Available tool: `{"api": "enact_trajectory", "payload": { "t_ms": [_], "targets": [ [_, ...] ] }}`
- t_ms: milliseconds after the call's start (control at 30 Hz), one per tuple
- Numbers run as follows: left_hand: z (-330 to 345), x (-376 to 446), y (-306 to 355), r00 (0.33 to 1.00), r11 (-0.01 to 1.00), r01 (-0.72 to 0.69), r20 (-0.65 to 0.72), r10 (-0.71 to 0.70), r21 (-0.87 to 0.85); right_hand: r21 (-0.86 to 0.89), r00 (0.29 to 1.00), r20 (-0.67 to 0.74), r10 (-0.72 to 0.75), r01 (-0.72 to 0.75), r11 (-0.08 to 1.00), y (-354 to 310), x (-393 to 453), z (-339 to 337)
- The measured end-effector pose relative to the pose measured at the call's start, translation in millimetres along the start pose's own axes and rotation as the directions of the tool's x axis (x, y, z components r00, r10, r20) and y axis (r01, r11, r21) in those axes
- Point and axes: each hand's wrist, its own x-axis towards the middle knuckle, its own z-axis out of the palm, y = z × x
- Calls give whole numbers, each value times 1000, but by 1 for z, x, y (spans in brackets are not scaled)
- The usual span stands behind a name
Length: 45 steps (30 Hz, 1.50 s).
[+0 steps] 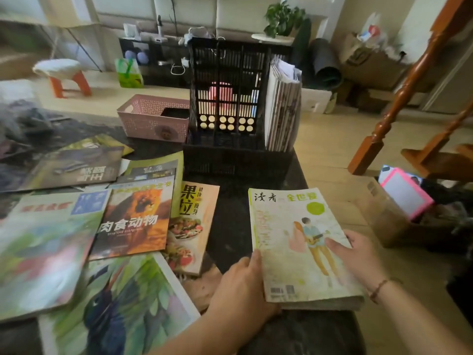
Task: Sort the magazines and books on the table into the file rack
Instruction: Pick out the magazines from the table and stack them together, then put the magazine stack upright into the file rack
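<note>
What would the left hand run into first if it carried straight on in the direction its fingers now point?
Probably nothing at first: the left hand, gripping the pale magazine's left edge, points up the bare dark table. Beyond that stands the black file rack, though depth is hard to judge.

One head-worn wide-angle view looks forward and down, close over the table (230, 226), its edges somewhat blurred.
</note>
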Motion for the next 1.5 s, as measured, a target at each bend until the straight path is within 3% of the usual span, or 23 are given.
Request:
{"api": "enact_trajectory", "payload": {
  "t_ms": [200,367,467,533,600,633,700,767,800,867,967,1067,1100,1200,1267,1367,1433,1500],
  "targets": [
    [2,3,-4,999,999,33,10,-33,27,-276,1000,0,-18,17,961,7,8,-1],
    [11,4,-8,998,999,52,-36,-51,18,-160,993,88,79,-64,985,10,2,5],
    [13,4,-8,997,997,66,-47,-68,-37,-148,995,87,49,-36,988,9,-1,6],
    [9,4,-6,998,997,61,2,-61,-52,-97,992,114,49,-38,995,9,-2,4],
    [-3,8,-5,980,972,139,170,-106,-191,17,971,216,105,-112,994,5,-4,-1],
    [-13,12,-4,949,896,231,291,-121,-379,100,943,282,177,-212,972,4,-1,-4],
    [-35,24,1,887,521,429,454,-88,-738,203,863,383,330,-428,881,2,6,-9],
    [-50,36,8,867,198,499,490,-98,-844,217,824,416,385,-501,838,1,16,-11],
    [-53,43,13,852,121,522,511,-111,-844,226,823,416,386,-505,833,1,21,-10],
    [-57,52,25,822,80,567,557,-116,-820,196,839,384,385,-482,854,0,22,-7],
    [-49,65,33,801,108,590,563,-205,-800,116,862,341,376,-435,893,3,22,-5],
    [-28,90,35,815,104,532,476,-331,-840,180,872,325,366,-437,881,8,25,-9],
    [-17,98,35,826,161,497,408,-390,-853,204,874,329,358,-436,876,8,23,-11],
    [12,104,35,851,462,370,95,-516,-806,233,892,324,316,-399,887,10,17,-18],
    [23,99,34,893,529,232,-38,-449,-816,309,923,266,279,-356,882,7,14,-26],
    [15,92,32,953,497,-95,-223,-205,-862,462,987,78,139,-159,873,-11,2,-31],
    [-8,94,32,935,460,-284,-349,-61,-841,559,995,-92,28,28,829,-33,-6,-28],
    [-37,98,30,897,490,-401,-439,42,-774,608,978,-126,-165,208,766,-53,-4,-22]
  ]
}}
